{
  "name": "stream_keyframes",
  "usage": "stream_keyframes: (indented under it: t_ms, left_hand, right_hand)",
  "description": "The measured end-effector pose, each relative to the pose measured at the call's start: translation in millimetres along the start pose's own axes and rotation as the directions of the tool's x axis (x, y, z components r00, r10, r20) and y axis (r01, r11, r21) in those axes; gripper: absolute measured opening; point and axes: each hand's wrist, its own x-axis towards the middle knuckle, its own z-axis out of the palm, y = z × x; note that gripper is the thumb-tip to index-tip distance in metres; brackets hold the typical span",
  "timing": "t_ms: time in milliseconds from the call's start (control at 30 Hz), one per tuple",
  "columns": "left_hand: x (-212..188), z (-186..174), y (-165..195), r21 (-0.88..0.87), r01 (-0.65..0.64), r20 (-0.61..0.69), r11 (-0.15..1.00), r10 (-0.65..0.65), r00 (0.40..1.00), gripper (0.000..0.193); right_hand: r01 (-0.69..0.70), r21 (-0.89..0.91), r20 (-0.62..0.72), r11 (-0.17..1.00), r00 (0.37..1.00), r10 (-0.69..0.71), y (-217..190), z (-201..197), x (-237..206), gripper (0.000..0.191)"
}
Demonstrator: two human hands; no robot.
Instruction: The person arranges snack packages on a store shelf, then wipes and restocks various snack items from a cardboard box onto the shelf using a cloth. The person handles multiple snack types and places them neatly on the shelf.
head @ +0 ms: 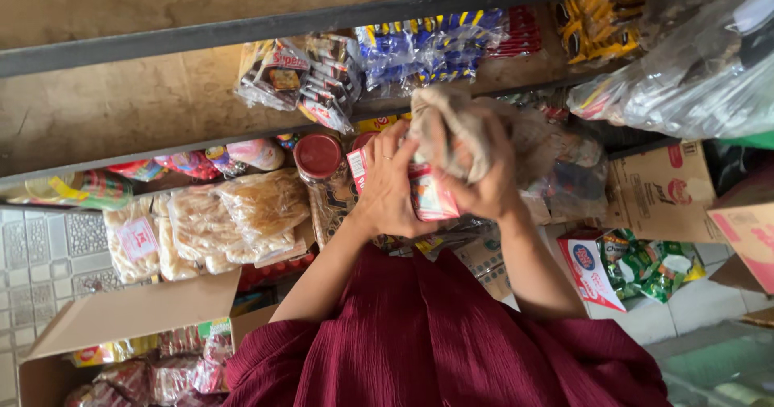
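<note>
Both of your hands are on the same thing right now: a small red and white packet, held up in front of the shelf, just beside the red-lidded jar. Your left hand is wrapped around its left side, fingers closed on it. Your right hand is bunched tight around a crumpled beige cloth that's pressed over the packet's top end. So the grip is firm on both sides, packet in the left and cloth in the right. As for how far along you are, my guess is mid-way on this one packet: it's off the shelf and the cloth is on it, but only the lower half shows, so I can't tell how much of it the cloth has covered. It isn't back on the shelf yet. Plenty of stock sits around you: clear bags of pale crackers to the left, blue sachets on the shelf beyond, an open cardboard box of packets by your left elbow, and a carton of green packets off to the right. Can't tell which of those have been handled.
</note>
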Motion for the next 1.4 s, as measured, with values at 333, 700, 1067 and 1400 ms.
stream_keyframes:
  t_ms: [333, 700, 1067, 1400]
  left_hand:
    - [-22, -11, -36, 0.105, 0.211, -0.294, 0.972, -0.172, 0.94, 0.138]
    - [-71, -87, -72, -0.401, 0.267, -0.397, 0.876, -0.429, 0.811, 0.134]
    - [-90, -169, -78, -0.862, 0.221, 0.004, 0.455, -0.43, 0.903, 0.126]
    - [-113, -230, -117, -0.975, 0.208, 0.174, 0.084, -0.303, 0.937, 0.109]
  right_hand:
    - [0.027, 0.159, -0.022, 0.987, 0.999, -0.024, 11, 41, -55, 0.063]
    - [-0.447, -0.239, 0.361, 0.862, 0.783, 0.506, 132, 155, -105, 0.052]
    - [-0.765, 0.21, 0.743, 0.608, 0.529, 0.409, 106, 198, -67, 0.059]
    - [-0.746, 0.612, 0.79, -0.264, 0.56, 0.251, 73, 272, -52, 0.08]
